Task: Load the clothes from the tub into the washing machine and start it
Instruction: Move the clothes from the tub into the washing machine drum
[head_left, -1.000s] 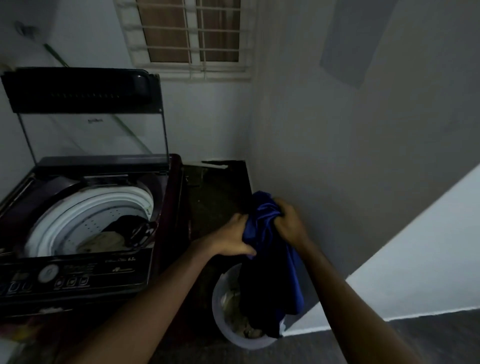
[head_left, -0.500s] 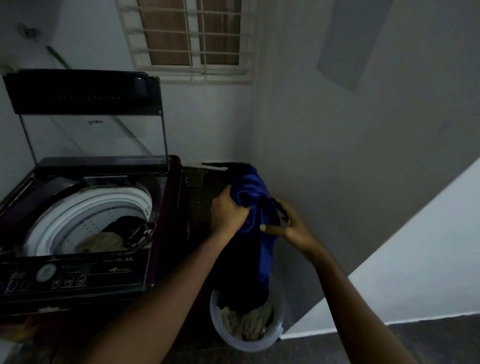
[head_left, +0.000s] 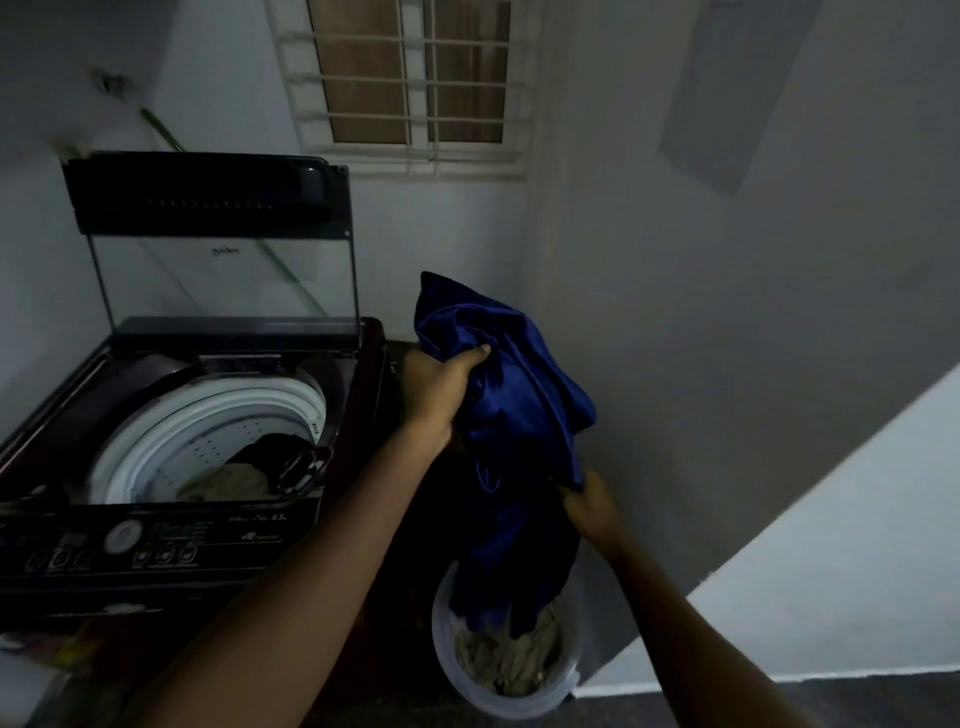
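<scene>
A shiny blue garment (head_left: 519, 415) hangs above the pale round tub (head_left: 444, 654) on the floor, its lower end still dipping into the tub. My left hand (head_left: 441, 387) grips the garment's bunched top, held high beside the machine. My right hand (head_left: 589, 506) pinches the cloth lower on its right side. Beige clothes (head_left: 506, 654) lie in the tub. At the left stands the dark top-loading washing machine (head_left: 208, 540) with its glass lid (head_left: 223, 270) raised. Its white drum (head_left: 208, 441) holds dark and beige clothes.
The machine's control panel (head_left: 130, 545) with a round dial and buttons faces me at the front. A grey wall rises close on the right of the tub. A barred window (head_left: 415, 78) sits in the back wall. Dark floor runs between the machine and the wall.
My left hand has lifted the blue garment higher and drawn more of it out of the tub. My right hand has slid down the cloth to a lower grip.
</scene>
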